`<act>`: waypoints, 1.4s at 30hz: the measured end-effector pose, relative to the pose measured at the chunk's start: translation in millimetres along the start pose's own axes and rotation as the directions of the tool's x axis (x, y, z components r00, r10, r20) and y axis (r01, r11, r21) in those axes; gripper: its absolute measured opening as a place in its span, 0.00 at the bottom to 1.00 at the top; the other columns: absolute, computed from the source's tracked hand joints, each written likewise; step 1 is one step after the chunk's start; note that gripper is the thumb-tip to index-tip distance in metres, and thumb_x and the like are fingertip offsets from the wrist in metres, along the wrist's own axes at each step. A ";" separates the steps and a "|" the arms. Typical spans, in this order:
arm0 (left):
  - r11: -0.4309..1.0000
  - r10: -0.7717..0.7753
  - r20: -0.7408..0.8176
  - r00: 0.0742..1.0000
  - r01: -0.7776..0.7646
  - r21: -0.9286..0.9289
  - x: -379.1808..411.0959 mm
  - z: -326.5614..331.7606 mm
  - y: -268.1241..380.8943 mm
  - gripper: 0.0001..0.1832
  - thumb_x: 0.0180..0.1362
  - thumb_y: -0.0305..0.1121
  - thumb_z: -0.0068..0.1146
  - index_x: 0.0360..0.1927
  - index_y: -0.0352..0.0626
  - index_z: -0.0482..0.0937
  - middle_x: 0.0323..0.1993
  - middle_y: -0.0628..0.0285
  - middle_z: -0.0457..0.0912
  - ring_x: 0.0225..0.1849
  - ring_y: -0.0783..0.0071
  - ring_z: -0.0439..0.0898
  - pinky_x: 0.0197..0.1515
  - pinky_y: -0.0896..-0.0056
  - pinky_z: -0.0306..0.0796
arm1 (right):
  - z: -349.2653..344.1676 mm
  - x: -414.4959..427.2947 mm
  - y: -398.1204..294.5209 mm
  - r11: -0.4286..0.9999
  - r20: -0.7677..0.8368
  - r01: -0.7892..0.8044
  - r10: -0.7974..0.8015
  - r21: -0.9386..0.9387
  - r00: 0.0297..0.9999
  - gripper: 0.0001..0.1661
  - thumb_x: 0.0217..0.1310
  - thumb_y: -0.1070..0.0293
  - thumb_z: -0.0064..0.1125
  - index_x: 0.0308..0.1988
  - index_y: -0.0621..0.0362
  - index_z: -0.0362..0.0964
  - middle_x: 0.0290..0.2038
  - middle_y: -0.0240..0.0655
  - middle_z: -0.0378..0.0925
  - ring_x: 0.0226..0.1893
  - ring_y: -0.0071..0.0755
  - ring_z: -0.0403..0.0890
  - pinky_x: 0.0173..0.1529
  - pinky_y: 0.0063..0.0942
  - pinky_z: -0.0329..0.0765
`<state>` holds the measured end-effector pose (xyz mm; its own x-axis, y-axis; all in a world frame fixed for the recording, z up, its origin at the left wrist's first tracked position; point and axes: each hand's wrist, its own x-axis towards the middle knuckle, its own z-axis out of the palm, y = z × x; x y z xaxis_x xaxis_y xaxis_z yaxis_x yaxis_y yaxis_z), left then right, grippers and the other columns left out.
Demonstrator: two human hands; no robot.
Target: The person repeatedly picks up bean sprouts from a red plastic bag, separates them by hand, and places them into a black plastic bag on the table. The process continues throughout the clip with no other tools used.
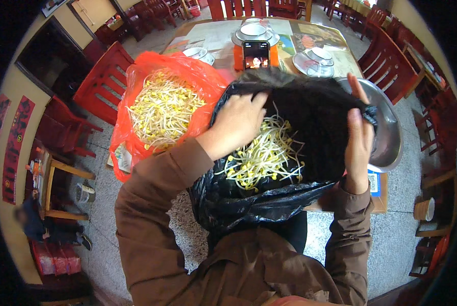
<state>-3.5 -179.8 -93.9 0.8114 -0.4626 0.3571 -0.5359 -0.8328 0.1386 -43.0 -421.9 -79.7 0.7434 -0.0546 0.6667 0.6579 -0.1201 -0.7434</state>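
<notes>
A black plastic bag stands wide at the table's near edge, with a heap of soybean sprouts inside. Over its left part is my left hand, its fingers bent at the inner side above the sprouts; whether they grip anything is unclear. My right hand is upright against the bag's right rim, thumb and fingers apart, with a twisted bit of the bag beside them. To the left, a red plastic bag holds more soybean sprouts. A steel basin is partly hidden behind my right hand.
On the table, a lit phone leans on an orange holder. Wrapped dishes stand to its right, others to its left. Red wooden chairs flank the table. A person sits at far left.
</notes>
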 end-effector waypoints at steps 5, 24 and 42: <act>0.940 -0.068 0.541 0.838 0.236 -0.248 -32.1 -20.8 13.3 0.26 0.60 0.28 0.45 0.63 0.32 0.62 0.56 0.38 0.72 0.54 0.49 0.76 0.48 0.50 0.74 | -13.4 1.2 14.9 0.987 -0.345 -0.121 0.151 0.108 0.926 0.26 0.74 0.57 0.38 0.51 0.69 0.73 0.49 0.45 0.78 0.51 0.33 0.78 0.59 0.31 0.70; 0.939 -0.341 0.027 0.940 0.339 0.059 -4.1 -85.9 -247.7 0.18 0.56 0.31 0.53 0.50 0.39 0.79 0.48 0.46 0.80 0.51 0.54 0.79 0.53 0.62 0.71 | 38.6 -24.3 -30.7 0.996 0.665 0.084 -0.068 0.008 0.744 0.07 0.58 0.71 0.58 0.28 0.60 0.79 0.24 0.36 0.80 0.24 0.35 0.81 0.31 0.28 0.75; 0.917 -0.396 0.576 0.715 0.273 0.291 43.2 -91.4 -230.3 0.27 0.55 0.47 0.58 0.57 0.49 0.75 0.55 0.58 0.79 0.55 0.63 0.77 0.55 0.65 0.71 | 38.9 -32.4 -15.6 0.917 0.695 0.329 -0.085 -0.226 0.714 0.08 0.56 0.67 0.63 0.27 0.59 0.75 0.23 0.36 0.77 0.24 0.40 0.79 0.30 0.33 0.77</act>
<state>133.6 19.8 -26.0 0.9267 -0.1761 -0.3319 -0.2016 -0.9785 -0.0437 -72.6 -379.7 -91.8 0.5590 0.6599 0.5020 0.8204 -0.3523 -0.4504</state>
